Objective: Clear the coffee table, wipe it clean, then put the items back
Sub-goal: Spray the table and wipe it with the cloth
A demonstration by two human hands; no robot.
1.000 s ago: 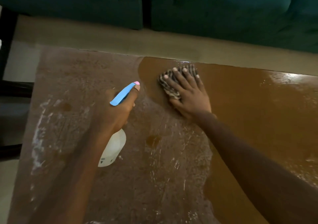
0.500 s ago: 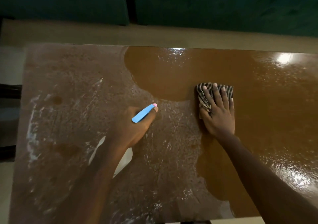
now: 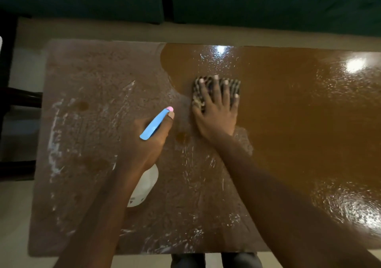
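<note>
the right hand [image 3: 216, 111] lies flat with fingers [image 3: 214, 88] spread, pressing a striped cloth [image 3: 235, 85] onto the coffee table [image 3: 309, 123]; the cloth sits under the fingertips and shows between and just beyond them. beside it the left hand [image 3: 144, 142] is curled around a white spray bottle [image 3: 144, 187], index finger along the blue trigger head [image 3: 155, 123], bottle body tucked under the wrist. right of the cloth the top is glossy brown, left of it dull and streaked white.

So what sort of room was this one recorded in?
Most likely a home living room. A low brown coffee table stands in front of a dark green sofa, and the right hand wipes it with a striped cloth while the left hand holds a spray bottle.
</note>
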